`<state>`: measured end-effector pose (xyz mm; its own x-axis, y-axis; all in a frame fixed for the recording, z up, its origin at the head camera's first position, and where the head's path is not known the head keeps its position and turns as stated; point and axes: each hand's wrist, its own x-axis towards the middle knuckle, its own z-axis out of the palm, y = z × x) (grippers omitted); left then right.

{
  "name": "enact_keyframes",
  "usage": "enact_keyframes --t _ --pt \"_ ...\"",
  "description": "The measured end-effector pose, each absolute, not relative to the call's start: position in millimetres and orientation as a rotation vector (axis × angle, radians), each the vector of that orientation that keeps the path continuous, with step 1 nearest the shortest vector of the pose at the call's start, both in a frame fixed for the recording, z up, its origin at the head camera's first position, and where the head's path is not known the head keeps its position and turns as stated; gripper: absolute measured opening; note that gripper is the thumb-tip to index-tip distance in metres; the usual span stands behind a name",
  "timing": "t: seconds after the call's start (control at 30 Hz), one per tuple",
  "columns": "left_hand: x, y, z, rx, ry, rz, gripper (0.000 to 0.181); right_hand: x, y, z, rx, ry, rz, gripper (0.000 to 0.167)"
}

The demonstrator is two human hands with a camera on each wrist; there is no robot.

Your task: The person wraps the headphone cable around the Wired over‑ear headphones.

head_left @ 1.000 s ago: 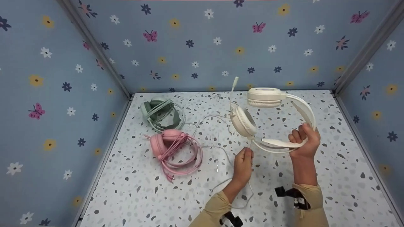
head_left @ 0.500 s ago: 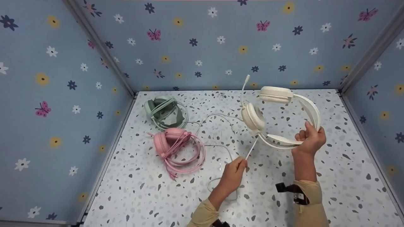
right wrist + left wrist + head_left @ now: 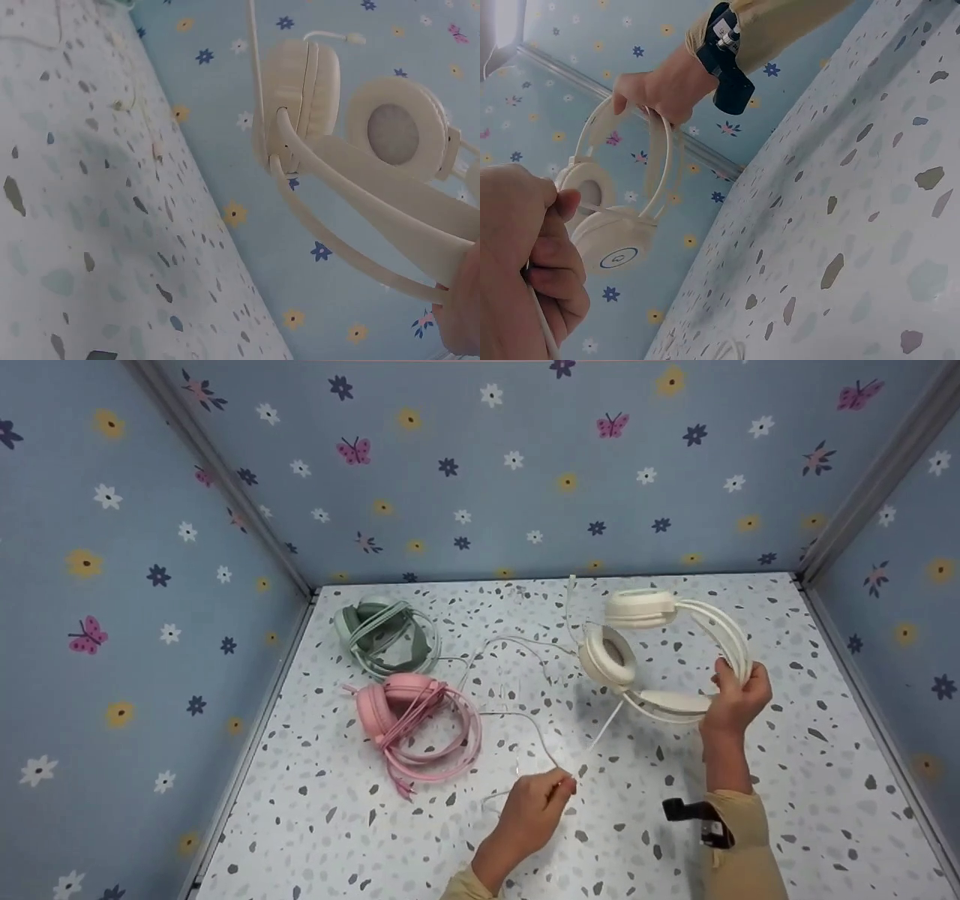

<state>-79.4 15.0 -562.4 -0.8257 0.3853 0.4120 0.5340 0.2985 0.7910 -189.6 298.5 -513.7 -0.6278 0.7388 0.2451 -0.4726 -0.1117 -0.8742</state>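
Observation:
My right hand (image 3: 736, 701) grips the headband of a cream-white headset (image 3: 637, 611), which is held up over the speckled table. Its two ear cups face left, and a thin microphone boom (image 3: 569, 604) sticks up from the nearer one. From that cup a white cable (image 3: 606, 726) runs down to my left hand (image 3: 534, 806), whose curled fingers pinch it. In the left wrist view the cable (image 3: 541, 322) also comes out below the fist. The right wrist view shows the headband arms (image 3: 360, 191) and only an edge of the right hand.
A pink headset (image 3: 409, 690) with its cable coiled round it lies on the table (image 3: 337, 825) at the left. Behind it lies a green headset (image 3: 386, 634), likewise wrapped. Loose white cable (image 3: 517, 713) loops across the middle. Flower-patterned walls (image 3: 480, 472) stand around the table.
My left hand has slid down and left along the cable, away from the ear cup, so a longer stretch shows. The white headset has turned and tilted slightly in my right hand.

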Motion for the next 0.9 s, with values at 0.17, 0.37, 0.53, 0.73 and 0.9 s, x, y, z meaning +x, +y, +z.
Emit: enact_keyframes --t 0.17,0.37,0.53,0.73,0.9 --pt "-77.5 13.1 -556.4 -0.921 -2.440 -1.381 0.026 -187.8 302.6 -522.9 -0.204 -1.380 1.828 0.016" --pt "-73.6 7.6 -547.8 -0.988 -2.473 -1.240 0.022 -179.5 307.7 -528.3 -0.220 -1.462 1.777 0.019" --pt "-72.9 2.3 -528.6 -1.039 -2.415 -1.199 0.025 -170.3 302.9 -511.8 -0.145 -1.656 1.576 0.011" --pt "-86.2 -7.1 -488.5 -1.191 -2.265 -1.081 0.026 -165.4 303.1 -502.9 -0.047 -1.767 1.565 0.016" --pt "-96.5 -25.4 -446.1 -1.271 -2.287 -0.885 0.017 -171.4 309.6 -522.6 0.041 -1.821 1.634 0.014"
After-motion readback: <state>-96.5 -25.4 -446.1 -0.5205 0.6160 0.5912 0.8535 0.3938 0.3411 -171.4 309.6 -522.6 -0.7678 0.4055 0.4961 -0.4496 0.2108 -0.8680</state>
